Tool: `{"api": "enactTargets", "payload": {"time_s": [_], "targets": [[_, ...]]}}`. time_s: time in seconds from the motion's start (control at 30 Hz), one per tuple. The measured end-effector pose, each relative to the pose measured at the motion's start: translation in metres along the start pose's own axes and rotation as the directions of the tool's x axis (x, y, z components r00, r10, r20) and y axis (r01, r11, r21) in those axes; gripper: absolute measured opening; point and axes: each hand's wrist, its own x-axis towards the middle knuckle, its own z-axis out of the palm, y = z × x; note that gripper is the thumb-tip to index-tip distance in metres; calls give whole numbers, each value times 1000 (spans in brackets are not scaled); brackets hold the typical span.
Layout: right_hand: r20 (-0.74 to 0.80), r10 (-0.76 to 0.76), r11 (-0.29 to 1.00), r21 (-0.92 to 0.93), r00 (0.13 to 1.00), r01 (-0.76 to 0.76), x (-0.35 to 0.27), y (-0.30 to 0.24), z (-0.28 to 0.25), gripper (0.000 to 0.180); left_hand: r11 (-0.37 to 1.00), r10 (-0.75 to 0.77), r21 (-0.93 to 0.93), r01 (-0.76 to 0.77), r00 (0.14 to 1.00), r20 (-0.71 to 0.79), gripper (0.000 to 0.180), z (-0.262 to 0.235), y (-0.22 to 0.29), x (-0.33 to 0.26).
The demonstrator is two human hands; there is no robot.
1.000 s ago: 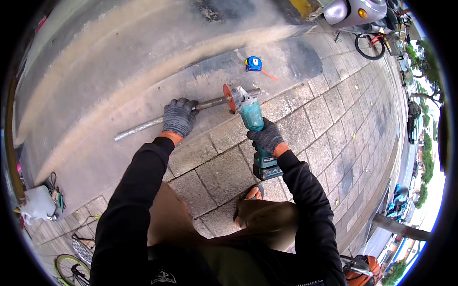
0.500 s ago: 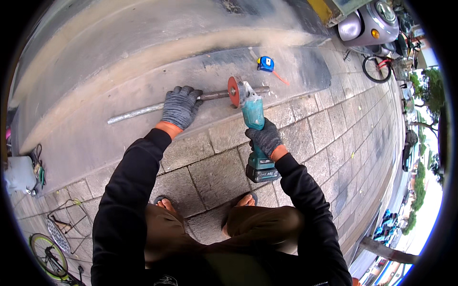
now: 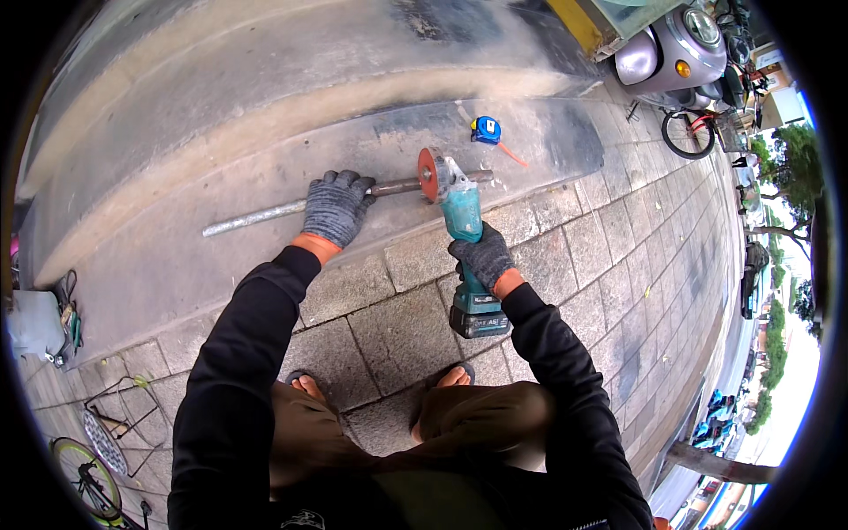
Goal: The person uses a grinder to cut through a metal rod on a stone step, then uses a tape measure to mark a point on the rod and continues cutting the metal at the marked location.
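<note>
A long metal pipe (image 3: 256, 218) lies along the lowest stone step, silvery at its left end and brownish toward the right. My left hand (image 3: 337, 208), in a grey knitted glove with an orange cuff, is closed over it near the middle. My right hand (image 3: 486, 258), gloved alike, grips the teal body of a cordless angle grinder (image 3: 462, 215). The grinder's red disc (image 3: 432, 175) stands upright at the pipe, to the right of my left hand; whether it touches cannot be made out. A black battery (image 3: 479, 322) forms the grinder's lower end.
A blue tape measure (image 3: 486, 130) with an orange strap lies on the step beyond the grinder. More stone steps (image 3: 265, 97) rise behind. At left stand a pale container (image 3: 35, 323) with tools and a folding stool (image 3: 108, 439). A scooter (image 3: 685, 53) is parked far right.
The view has shifted slightly. Both hands keep their holds, and the grinder's disc stays at about the same place along the pipe.
</note>
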Motion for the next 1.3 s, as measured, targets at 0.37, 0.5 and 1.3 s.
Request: {"api": "enactTargets", "payload": {"time_s": [0.37,0.5,1.3], "targets": [[11,9,1000,-13,1000,-9,0,4,-2,41,1000,8,11,-8,1000,-6,34,-3,1,1],[15,9,1000,-9,1000,-9,0,5,-4,42,1000,10,3,-10,1000,-7,34,0,0,1],[4,-151,988,25,989,151,20,32,-4,46,997,39,-64,-42,998,-42,35,15,-11,1]]}}
